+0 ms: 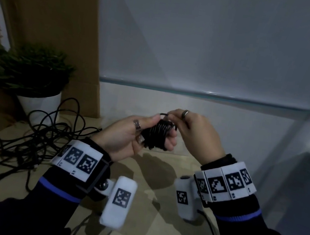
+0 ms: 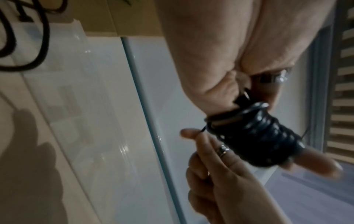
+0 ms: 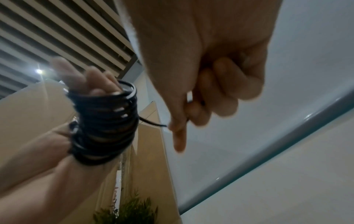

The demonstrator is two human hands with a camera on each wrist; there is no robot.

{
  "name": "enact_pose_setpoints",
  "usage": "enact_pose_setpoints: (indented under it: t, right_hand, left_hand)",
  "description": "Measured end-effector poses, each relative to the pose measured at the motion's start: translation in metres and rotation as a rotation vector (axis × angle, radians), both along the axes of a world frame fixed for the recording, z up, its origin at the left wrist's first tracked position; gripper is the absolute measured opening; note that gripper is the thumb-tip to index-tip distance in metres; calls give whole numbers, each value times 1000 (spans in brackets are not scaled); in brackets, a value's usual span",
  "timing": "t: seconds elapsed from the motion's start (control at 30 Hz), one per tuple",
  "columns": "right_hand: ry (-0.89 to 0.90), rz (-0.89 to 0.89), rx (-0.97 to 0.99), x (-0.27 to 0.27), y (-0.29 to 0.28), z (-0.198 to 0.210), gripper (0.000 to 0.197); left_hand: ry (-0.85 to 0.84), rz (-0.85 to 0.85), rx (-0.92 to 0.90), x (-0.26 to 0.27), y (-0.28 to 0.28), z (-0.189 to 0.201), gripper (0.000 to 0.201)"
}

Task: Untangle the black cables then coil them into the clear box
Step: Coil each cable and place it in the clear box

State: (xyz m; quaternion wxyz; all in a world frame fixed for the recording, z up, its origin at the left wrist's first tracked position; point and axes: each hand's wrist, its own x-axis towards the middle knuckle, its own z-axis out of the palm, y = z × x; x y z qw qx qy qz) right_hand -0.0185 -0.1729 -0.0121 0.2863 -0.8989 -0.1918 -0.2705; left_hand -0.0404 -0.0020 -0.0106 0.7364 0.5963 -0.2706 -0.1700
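As hands (image 1: 125, 135) (image 1: 196, 131) grip, cable (image 1: 157, 135) (coiled) wraps left fingers (image 1: 170, 145).

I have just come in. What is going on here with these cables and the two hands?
A person holds one black cable wound in a tight coil around the fingers of the left hand. The right hand pinches the cable's loose end beside the coil. More black cables lie tangled on the table near a potted plant. The coil is not yet in the clear box behind the hands.
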Motion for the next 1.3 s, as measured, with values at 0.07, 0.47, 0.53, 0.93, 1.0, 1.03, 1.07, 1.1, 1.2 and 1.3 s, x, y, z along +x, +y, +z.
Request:
enact_pose_setpoints:
  t: [0.07,0.47,0.53,0.93,1.0,1.03,1.07,1.1,1.2,1.3]
  right_hand:
    - [174,84,-97,-1,1,-2,32]
    - [465,515,401,-24,24,9,55]
    - [464,510,421,-22,24,6,35]
    - [415,282,425,-4,21,-5,26]
    - [343,225,389,-2,21,-6,26]
    - [310,197,365,0,21,-7,26]
    - [284,169,342,1,21,-8,26]
    - [259,145,321,2,22,-10,26]
    - [206,114,321,4,21,-11,22]
    - [231,141,259,2,11,-4,14]
  left_hand:
    - [-18,57,-58,3,-1,0,40]
    - [-60,30,-134,14,1,-14,34]
    - [-46,63,-77,16,2,-14,30]
    - [-220,390,160,22,-4,-20,23]
    - [-247,379,219,24,-5,-21,24]
    - [-255,356,255,24,-5,-21,22]
    - [-257,321,291,24,-5,-22,20]
    - [-253,290,324,24,-6,-23,19]
    - [-252,374,402,29,-2,-24,18]
    - [-324,548,443,38,6,-24,18]
